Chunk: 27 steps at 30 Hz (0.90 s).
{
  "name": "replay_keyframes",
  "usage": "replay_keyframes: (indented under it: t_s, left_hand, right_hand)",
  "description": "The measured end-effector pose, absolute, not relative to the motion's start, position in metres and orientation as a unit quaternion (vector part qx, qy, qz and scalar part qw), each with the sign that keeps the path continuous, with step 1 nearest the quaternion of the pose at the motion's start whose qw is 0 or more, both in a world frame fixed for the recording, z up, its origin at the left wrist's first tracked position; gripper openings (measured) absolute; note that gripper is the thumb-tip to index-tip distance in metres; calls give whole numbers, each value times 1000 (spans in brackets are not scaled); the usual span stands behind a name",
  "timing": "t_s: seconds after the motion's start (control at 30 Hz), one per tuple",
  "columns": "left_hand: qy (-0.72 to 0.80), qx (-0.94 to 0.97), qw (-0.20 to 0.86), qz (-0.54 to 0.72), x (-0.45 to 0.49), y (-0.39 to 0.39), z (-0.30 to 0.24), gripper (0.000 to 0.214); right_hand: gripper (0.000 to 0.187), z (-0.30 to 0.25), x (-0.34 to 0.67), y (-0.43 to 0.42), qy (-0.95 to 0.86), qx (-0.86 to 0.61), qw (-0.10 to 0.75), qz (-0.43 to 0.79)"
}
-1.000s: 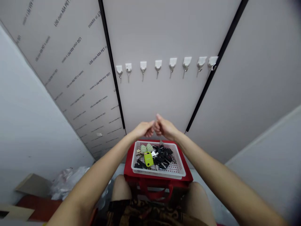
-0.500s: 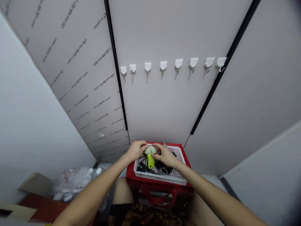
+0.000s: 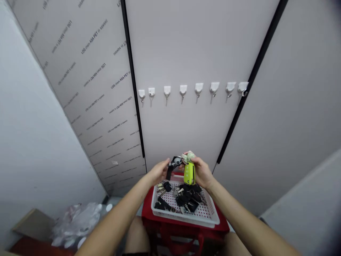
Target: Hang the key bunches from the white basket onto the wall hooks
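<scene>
My right hand [image 3: 203, 172] is closed on a bunch with a lime-green key fob [image 3: 189, 173] and a pale green tag, lifted above the white perforated basket [image 3: 210, 217]. My left hand [image 3: 159, 171] pinches a black key fob [image 3: 174, 164] that hangs right beside the green one. The basket holds several black keys and fobs [image 3: 186, 201] and rests on a red stool [image 3: 226, 225] between my knees. A row of several white wall hooks [image 3: 182, 90] runs across the panel above, all bare.
Grey wall panels with black joints stand close in front and to both sides. A crumpled clear plastic bag [image 3: 71, 222] and a cardboard piece [image 3: 33, 224] lie on the floor at the lower left.
Both hands went down into the basket, took hold of the green fob bunch and a black fob, and have lifted them above it. The view has tilted slightly.
</scene>
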<state>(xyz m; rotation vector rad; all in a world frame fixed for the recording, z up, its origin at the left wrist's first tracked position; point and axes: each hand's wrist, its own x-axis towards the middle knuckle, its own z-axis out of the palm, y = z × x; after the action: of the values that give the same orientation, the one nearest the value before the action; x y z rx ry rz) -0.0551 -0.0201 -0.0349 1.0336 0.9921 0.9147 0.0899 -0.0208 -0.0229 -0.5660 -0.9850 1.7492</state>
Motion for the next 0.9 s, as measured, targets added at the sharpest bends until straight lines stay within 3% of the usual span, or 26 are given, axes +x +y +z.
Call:
replay_keyframes:
  t_s: [0.1, 0.37, 0.63, 0.77, 0.9]
  left_hand:
    - [369, 408, 726, 412, -53, -24, -43, 37]
    - [417, 513, 555, 505, -78, -10, 1, 27]
    - [445, 712, 395, 372, -74, -3, 58, 20]
    - [477, 705, 392, 347, -110, -2, 85, 19]
    - [493, 639, 402, 433, -146, -1, 110, 19]
  right_hand:
    - [20, -19, 91, -20, -378, -220, 514, 738]
    - [22, -22, 96, -21, -450, -282, 489, 692]
    - [22, -5, 49, -5, -713, -294, 453, 448]
    - [25, 20, 29, 4, -711, -300, 449, 450]
    - [25, 47, 10, 10, -724, -312, 458, 411]
